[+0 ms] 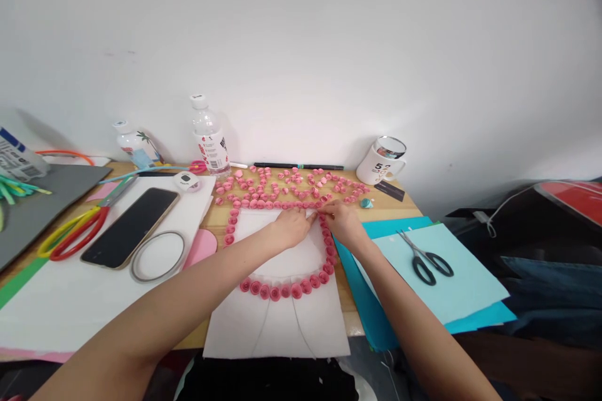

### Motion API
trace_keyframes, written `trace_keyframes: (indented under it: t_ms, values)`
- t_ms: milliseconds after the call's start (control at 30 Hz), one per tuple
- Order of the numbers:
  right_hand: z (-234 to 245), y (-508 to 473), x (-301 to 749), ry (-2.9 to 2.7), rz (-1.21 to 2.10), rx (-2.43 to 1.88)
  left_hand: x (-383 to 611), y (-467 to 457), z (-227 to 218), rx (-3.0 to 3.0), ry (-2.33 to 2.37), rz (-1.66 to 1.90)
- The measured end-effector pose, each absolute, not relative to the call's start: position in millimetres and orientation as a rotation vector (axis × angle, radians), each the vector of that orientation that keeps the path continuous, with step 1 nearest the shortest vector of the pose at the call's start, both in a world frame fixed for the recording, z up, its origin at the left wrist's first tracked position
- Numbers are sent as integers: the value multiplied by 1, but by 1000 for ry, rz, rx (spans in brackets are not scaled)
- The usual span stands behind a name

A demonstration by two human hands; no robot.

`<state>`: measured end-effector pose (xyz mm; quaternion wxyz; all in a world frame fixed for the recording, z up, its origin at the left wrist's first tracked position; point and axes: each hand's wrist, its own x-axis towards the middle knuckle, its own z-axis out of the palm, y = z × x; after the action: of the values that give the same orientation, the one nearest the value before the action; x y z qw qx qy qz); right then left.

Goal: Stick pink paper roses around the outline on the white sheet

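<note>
A white sheet of paper [277,326] with curved pencil lines lies at the front edge of the table. Small rolled pink paper roses [296,291] stand on it in a closed outline. My left hand [295,225] rests over the upper right part of the sheet, fingers curled together; anything in them is hidden. Beside it, my right hand [343,220] pinches at a rose in the outline's upper right corner, and the fingertips of both hands almost meet. Behind the sheet, many loose pink roses [263,187] are scattered.
Left are a phone [132,225], a tape ring [158,255] and red-yellow scissors [79,232]. A water bottle [211,138], a black pen [298,166] and a mug [380,161] stand or lie along the wall. Right, black scissors [427,260] lie on blue paper [470,276].
</note>
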<state>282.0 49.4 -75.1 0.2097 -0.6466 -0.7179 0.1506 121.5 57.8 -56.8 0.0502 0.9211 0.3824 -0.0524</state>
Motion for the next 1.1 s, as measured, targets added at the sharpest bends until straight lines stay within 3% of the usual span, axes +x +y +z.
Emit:
trace_keyframes:
  t_ms: [367, 833, 1100]
  values:
    - [-77, 46, 280, -2049, 354, -1783, 126, 57, -42, 2768, 1181, -324]
    - [-70, 40, 289, -2020, 414, -1805, 73, 63, -41, 2716, 1185, -224]
    - [-55, 37, 262, -2281, 180, -1801, 62, 64, -40, 2669, 1331, -128]
